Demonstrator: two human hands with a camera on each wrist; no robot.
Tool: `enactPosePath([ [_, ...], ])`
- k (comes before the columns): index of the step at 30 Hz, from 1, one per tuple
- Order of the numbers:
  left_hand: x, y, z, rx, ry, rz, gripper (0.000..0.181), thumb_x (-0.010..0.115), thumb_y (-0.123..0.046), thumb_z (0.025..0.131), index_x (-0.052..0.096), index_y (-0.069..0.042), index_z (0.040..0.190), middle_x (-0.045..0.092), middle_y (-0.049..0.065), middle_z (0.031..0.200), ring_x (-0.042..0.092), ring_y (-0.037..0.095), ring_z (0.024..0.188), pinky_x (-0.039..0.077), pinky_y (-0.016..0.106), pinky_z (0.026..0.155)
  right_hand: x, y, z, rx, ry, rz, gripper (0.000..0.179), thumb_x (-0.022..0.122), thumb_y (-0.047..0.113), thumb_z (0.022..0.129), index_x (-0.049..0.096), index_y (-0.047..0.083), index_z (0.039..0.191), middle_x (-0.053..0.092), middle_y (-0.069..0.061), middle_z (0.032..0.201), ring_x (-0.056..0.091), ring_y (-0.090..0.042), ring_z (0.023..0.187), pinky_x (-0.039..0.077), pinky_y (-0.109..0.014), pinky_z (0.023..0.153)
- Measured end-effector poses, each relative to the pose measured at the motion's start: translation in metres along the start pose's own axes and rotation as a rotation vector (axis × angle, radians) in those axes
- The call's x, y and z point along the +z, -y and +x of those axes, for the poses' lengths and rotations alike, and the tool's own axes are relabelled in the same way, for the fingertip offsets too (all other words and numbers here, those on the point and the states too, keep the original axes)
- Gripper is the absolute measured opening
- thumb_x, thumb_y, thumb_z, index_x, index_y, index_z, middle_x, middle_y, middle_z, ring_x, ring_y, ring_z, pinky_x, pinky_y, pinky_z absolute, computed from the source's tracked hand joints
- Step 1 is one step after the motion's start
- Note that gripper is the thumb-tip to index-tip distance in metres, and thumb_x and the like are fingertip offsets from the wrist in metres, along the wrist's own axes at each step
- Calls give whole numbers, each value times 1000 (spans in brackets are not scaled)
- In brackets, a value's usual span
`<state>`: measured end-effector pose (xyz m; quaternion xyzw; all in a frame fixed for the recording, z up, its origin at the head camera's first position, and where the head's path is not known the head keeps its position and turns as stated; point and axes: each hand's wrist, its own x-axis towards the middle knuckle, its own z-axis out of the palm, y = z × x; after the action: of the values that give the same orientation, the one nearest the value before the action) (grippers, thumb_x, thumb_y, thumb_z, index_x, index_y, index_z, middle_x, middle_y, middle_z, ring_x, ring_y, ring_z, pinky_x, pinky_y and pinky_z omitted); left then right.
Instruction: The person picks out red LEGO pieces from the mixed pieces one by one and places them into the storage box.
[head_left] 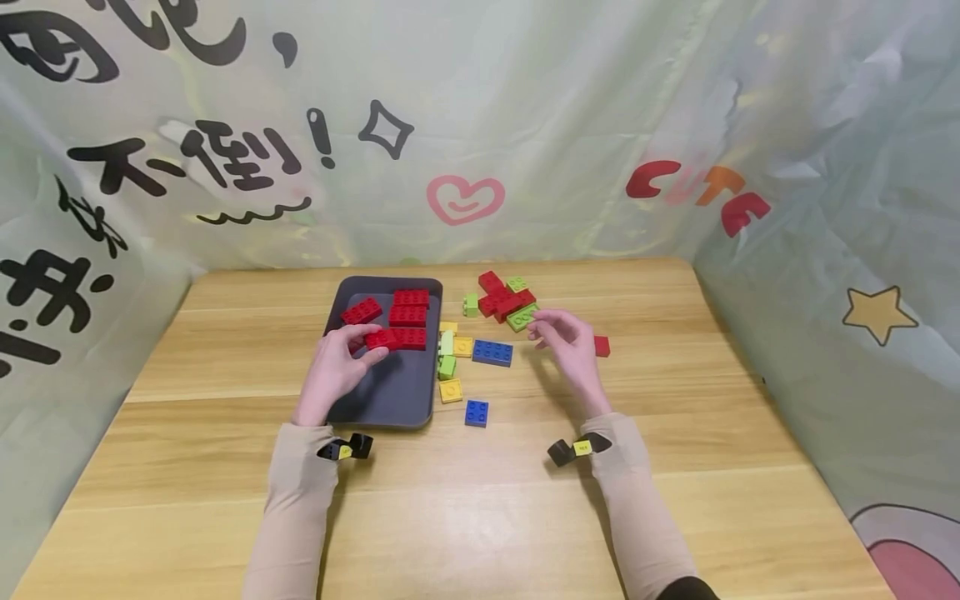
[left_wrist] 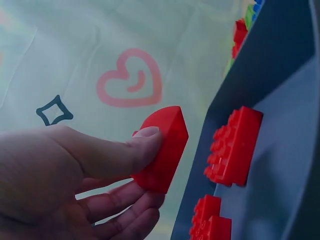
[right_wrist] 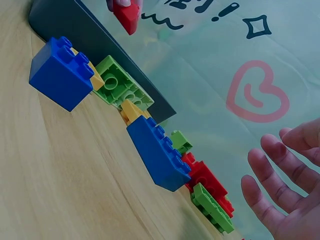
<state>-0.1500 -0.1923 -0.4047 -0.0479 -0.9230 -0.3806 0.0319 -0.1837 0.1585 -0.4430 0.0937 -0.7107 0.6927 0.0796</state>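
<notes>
A red toy building brick with a rounded side (left_wrist: 167, 155) is pinched between the thumb and fingers of my left hand (head_left: 335, 367). That hand is above the dark grey tray (head_left: 390, 396), where several red bricks (head_left: 408, 317) lie in the upper part. My right hand (head_left: 567, 346) hovers over the table with loosely bent fingers and nothing in them, as the right wrist view shows. Closest to its fingertips in the head view are a green brick (head_left: 521, 317) and a heap of red bricks (head_left: 497, 298). Part of another red brick (head_left: 602, 346) shows beside the right hand.
Along the tray's right side lie yellow bricks (head_left: 451, 391) and green bricks (head_left: 447, 367). A long blue brick (head_left: 492, 353) and a smaller blue brick (head_left: 476, 413) sit on the wooden table (head_left: 480, 517). A printed curtain (head_left: 555, 108) hangs behind the table.
</notes>
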Motion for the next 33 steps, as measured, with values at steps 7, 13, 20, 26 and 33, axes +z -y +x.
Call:
enactPosePath([
  [7,3,0,1,-24,60,71,41,74,-11,89,66,2,127,69,26,121,64,41,109,50,53,99,-2,-3,-1,29,-7,-28,17,60,4,98,68,-3,112,69,-31,104,69,-8,80,60,-36,74],
  [13,7,0,1,-34,123,100,40,78,-11,85,69,2,122,72,23,117,68,37,105,50,51,98,-1,-4,-2,38,-2,-25,21,60,4,98,65,-9,114,73,-22,100,69,-7,80,60,-34,74],
  [20,8,0,1,-97,164,163,38,79,-9,84,70,1,119,73,21,114,67,35,104,50,51,96,1,-2,-1,37,-1,-4,19,60,2,97,65,-9,112,74,-14,96,69,-8,80,60,-33,73],
  [26,5,4,-2,-166,149,197,36,74,-5,83,69,1,118,72,22,116,65,36,102,51,52,91,1,-4,-1,33,2,-12,16,60,3,98,68,-3,111,72,-21,100,69,-8,81,60,-34,73],
  [33,-3,13,-4,-196,110,217,36,75,-5,80,66,1,115,70,25,109,63,36,95,51,48,83,-1,-4,-1,27,-7,-14,18,60,3,97,67,-6,111,74,-19,98,69,-9,80,60,-35,72],
])
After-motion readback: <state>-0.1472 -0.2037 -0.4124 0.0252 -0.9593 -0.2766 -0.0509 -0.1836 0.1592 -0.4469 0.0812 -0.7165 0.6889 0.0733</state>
